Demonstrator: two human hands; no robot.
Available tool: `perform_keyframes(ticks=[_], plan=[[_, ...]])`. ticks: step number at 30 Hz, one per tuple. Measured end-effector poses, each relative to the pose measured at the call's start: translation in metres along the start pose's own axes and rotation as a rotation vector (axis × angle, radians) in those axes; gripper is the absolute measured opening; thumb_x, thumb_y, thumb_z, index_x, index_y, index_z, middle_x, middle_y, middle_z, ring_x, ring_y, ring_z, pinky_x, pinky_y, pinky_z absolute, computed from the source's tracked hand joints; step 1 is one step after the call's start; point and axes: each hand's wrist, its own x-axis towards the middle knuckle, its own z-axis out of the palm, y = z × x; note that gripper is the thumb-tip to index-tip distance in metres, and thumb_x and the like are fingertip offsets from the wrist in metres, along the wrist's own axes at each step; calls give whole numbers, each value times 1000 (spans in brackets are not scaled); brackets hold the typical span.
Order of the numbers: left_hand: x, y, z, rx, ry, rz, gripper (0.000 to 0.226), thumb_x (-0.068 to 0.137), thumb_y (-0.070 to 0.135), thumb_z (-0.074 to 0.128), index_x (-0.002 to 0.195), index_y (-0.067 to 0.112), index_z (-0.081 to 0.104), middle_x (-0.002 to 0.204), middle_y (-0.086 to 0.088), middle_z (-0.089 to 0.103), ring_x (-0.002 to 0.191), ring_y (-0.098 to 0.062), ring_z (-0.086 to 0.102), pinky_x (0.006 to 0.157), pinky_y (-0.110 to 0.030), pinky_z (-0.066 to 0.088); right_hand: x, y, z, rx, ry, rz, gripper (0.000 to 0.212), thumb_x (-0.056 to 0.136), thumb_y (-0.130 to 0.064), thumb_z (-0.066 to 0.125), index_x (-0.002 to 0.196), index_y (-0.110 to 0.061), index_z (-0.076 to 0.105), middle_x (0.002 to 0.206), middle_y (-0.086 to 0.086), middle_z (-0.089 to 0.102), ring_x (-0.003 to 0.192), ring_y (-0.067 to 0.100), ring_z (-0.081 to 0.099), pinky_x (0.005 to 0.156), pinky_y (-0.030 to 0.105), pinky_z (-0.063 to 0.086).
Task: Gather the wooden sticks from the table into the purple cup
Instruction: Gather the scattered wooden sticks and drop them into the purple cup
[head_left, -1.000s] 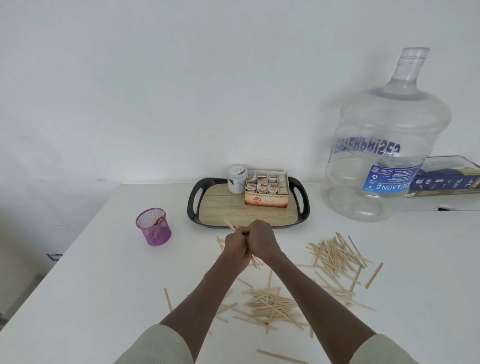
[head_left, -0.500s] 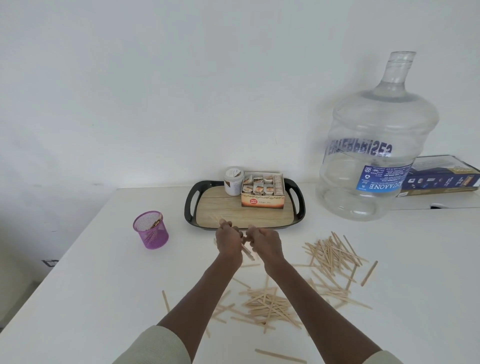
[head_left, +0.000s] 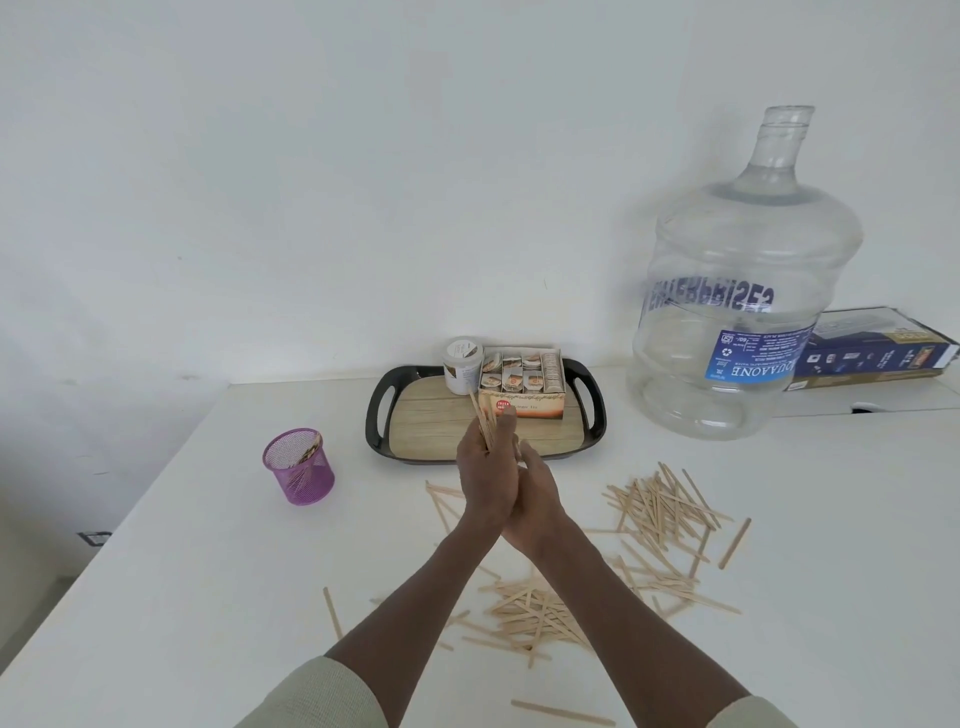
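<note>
- Head view looks down on a white tabletop (head_left: 182, 597) where two bare forearms in pale sleeves reach forward and meet.
- Left hand (head_left: 485, 467) is raised above the tabletop, its fingers curled round a small bundle of wooden sticks (head_left: 482, 418) that points up and away from the person.
- Right hand (head_left: 535, 493) presses against the left hand from its right side, heel to heel; its fingers curve toward the same bundle, but whether they grip it cannot be told.
- Purple cup (head_left: 300, 467), a mesh pot, stands upright on the tabletop well to the left of the left hand, with a few sticks already leaning inside.
- Loose sticks (head_left: 660, 512) lie scattered to the right of the right hand, and a second loose pile (head_left: 530, 613) lies under the forearms, nearer the person.
- Single sticks lie apart from the piles: one (head_left: 332, 613) left of the left forearm, one (head_left: 563, 713) near the bottom edge.
- Beyond the hands sits a black tray (head_left: 382, 426) with a wood-look base, holding a white jar (head_left: 462, 358) and an open box of tea bags (head_left: 524, 382).
- Farther right of the hands stands a large clear water bottle (head_left: 737, 312), with a dark blue flat box (head_left: 878, 348) behind it.
</note>
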Motion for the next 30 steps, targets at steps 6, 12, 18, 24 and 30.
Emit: perform_keyframes(ticks=[6, 12, 18, 24, 30], plan=[[-1, 7, 6, -20, 23, -45, 50, 92, 44, 62, 55, 16, 43, 49, 7, 43, 51, -11, 42, 57, -30, 41, 0, -6, 15, -30, 3, -7, 38, 100, -50, 38, 102, -22, 64, 75, -10, 72, 70, 4, 70, 72, 22, 51], [2, 13, 9, -57, 43, -61, 51, 87, 47, 67, 62, 6, 50, 57, -10, 43, 56, -23, 40, 59, -36, 41, -1, -8, -1, 54, 55, 20, 64, 99, -55, 37, 139, -9, 51, 139, 10, 57, 125, 27, 58, 98, 41, 48], [0, 10, 9, -42, -2, -94, 33, 83, 35, 74, 61, 15, 61, 52, 3, 55, 51, -10, 53, 59, -28, 49, 6, -10, 6, 48, 11, -49, 55, 98, -54, 40, 130, -15, 63, 108, 5, 71, 106, 22, 68, 92, 36, 53], [2, 9, 7, 4, -11, -141, 33, 84, 27, 69, 55, 19, 57, 48, 9, 53, 51, -10, 54, 61, -31, 52, -2, -11, 16, -82, -15, -81, 47, 99, -47, 41, 97, -13, 74, 79, 1, 68, 78, 15, 70, 75, 30, 52], [5, 5, -1, 32, 32, -154, 28, 82, 14, 61, 56, 11, 51, 51, -2, 48, 52, -13, 47, 54, -30, 44, -2, -10, 20, -274, 13, -101, 28, 92, -37, 55, 92, -11, 67, 82, 4, 60, 83, 18, 63, 81, 32, 51]])
